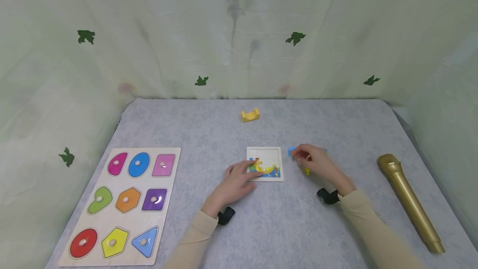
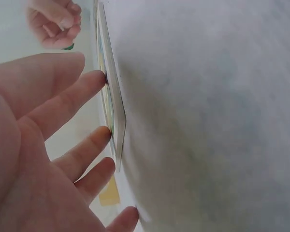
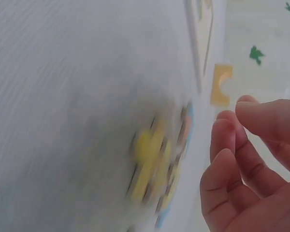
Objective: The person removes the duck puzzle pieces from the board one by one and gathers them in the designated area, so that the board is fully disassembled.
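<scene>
A small white-framed jigsaw puzzle (image 1: 265, 154) lies flat on the table, its lower part filled with blue, yellow and green pieces and its upper part bare. My left hand (image 1: 234, 182) rests over its left side, fingers spread, with fingertips at the frame and the fitted pieces. To the right of the frame, my right hand (image 1: 317, 162) hovers above loose puzzle pieces (image 3: 150, 159), its thumb and fingers loosely bent. No piece shows between them in the right wrist view. Some loose pieces are yellow, others edged in blue, and the hand partly hides them in the head view.
A wooden shape board (image 1: 138, 227) with coloured knobbed shapes lies at the left. A gold microphone (image 1: 410, 202) lies at the right. Toward the back of the table stands a yellow curved block (image 1: 250, 115). Pale curtains (image 1: 239, 32) with green leaf shapes surround the table.
</scene>
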`<state>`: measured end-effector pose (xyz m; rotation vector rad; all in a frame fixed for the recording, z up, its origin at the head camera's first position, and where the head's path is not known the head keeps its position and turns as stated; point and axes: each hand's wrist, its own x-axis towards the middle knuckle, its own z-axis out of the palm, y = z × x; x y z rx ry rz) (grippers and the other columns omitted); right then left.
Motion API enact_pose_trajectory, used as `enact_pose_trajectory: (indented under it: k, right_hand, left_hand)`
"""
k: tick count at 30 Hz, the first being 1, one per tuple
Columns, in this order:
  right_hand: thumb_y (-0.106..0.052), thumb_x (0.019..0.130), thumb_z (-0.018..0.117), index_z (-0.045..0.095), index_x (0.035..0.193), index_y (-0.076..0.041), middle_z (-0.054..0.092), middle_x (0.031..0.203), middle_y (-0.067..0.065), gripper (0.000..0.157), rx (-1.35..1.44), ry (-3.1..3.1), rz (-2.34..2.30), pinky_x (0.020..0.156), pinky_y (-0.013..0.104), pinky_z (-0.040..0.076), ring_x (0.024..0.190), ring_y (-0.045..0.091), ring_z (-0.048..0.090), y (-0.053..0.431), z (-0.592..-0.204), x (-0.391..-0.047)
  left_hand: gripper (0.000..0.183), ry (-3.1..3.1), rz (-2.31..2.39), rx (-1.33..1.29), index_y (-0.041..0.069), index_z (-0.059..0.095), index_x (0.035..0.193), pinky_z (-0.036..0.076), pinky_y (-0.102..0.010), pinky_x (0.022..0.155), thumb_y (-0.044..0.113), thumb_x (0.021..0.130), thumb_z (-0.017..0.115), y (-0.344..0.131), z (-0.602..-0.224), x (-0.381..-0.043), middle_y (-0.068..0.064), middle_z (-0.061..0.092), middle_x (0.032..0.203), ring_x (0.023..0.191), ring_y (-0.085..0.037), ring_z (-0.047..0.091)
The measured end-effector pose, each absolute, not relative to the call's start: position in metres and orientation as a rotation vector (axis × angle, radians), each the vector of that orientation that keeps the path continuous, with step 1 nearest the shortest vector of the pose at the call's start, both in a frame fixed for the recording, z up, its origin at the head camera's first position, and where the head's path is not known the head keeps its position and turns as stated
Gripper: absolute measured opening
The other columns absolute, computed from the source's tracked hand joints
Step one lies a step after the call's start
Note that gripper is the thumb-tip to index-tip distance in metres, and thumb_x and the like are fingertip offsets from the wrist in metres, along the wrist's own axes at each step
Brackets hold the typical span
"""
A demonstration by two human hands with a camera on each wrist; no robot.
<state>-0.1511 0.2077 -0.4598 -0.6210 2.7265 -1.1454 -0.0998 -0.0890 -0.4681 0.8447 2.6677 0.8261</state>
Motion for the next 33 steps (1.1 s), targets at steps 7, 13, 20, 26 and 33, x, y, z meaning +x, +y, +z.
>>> enact_pose_trajectory:
  k: [7,13,20,26,33]
  right_hand:
    - [0.003,0.089,0.059,0.065,0.1,-0.003,0.064,0.095,0.003,0.015,-0.714,2.592,-1.182,0.076,0.036,0.048,0.085,0.019,0.057,0.163,-0.462,-0.158]
    - [0.003,0.087,0.057,0.065,0.107,-0.005,0.063,0.103,0.002,0.023,-0.748,2.52,-1.157,0.073,0.032,0.048,0.083,0.016,0.057,0.134,-0.465,-0.164]
    - [0.008,0.086,0.054,0.065,0.106,-0.002,0.065,0.104,0.006,0.025,-0.822,2.444,-1.228,0.074,0.03,0.048,0.083,0.016,0.057,0.12,-0.469,-0.169]
    - [0.008,0.085,0.055,0.065,0.105,-0.003,0.062,0.102,0.005,0.025,-0.802,2.436,-1.258,0.077,0.032,0.048,0.086,0.018,0.056,0.113,-0.472,-0.169]
    - [0.01,0.085,0.054,0.066,0.1,-0.006,0.057,0.099,0.005,0.025,-0.815,2.422,-1.262,0.077,0.031,0.047,0.085,0.018,0.054,0.107,-0.474,-0.172]
  left_hand:
    - [0.036,2.701,0.809,0.805,0.019,0.059,0.134,0.018,-0.059,0.103,0.021,0.097,0.056,-0.1,-0.468,-0.097,-0.012,0.033,0.148,0.136,-0.034,0.025]
    - [0.037,2.683,0.791,0.824,0.019,0.056,0.136,0.017,-0.059,0.104,0.024,0.099,0.054,-0.105,-0.469,-0.096,-0.009,0.032,0.15,0.136,-0.033,0.024]
    - [0.037,2.689,0.783,0.791,0.021,0.057,0.136,0.019,-0.061,0.102,0.024,0.099,0.054,-0.106,-0.468,-0.095,-0.006,0.032,0.151,0.135,-0.036,0.024]
    - [0.036,2.707,0.78,0.763,0.023,0.059,0.134,0.021,-0.061,0.1,0.023,0.098,0.056,-0.105,-0.467,-0.095,-0.005,0.034,0.15,0.133,-0.036,0.027]
    - [0.035,2.721,0.779,0.774,0.023,0.06,0.133,0.022,-0.061,0.1,0.023,0.098,0.056,-0.105,-0.466,-0.094,-0.004,0.036,0.149,0.132,-0.035,0.029]
